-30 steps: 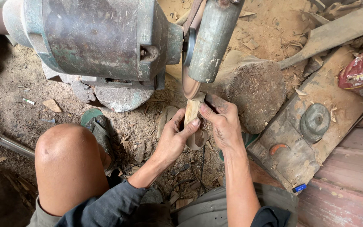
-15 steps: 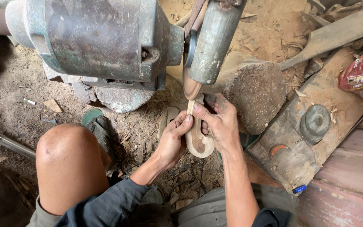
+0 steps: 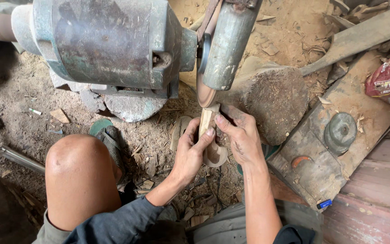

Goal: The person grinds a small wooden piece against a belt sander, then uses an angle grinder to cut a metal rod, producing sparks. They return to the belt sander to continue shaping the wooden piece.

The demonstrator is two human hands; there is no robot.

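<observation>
— How would that wooden piece handle?

— Light and stiff, I'd judge: a small carved blank of pale wood, dry and not slippery, though its thin upper end could chip. The safest hold looks like the one in use, pinched low on both sides, fingers kept below the end that meets the wheel.

— What does it look like?

— A narrow, flat-sided stem at the top, widening into a rounded, scooped bowl at the bottom, like an unfinished spoon. Raw and unvarnished.

— And where is it?

— Held upright between both hands above the dirt floor, its top end touching or just short of the sanding disc; I cannot tell which.

— The hands?

— The left hand is closed around the stem, thumb pressed on its front. The right hand grips the other side, fingers curled on it.

— Around them?

— The grey-green motor housing sits left of the disc, wood chips lie below, and a bare knee rises to the left.
</observation>
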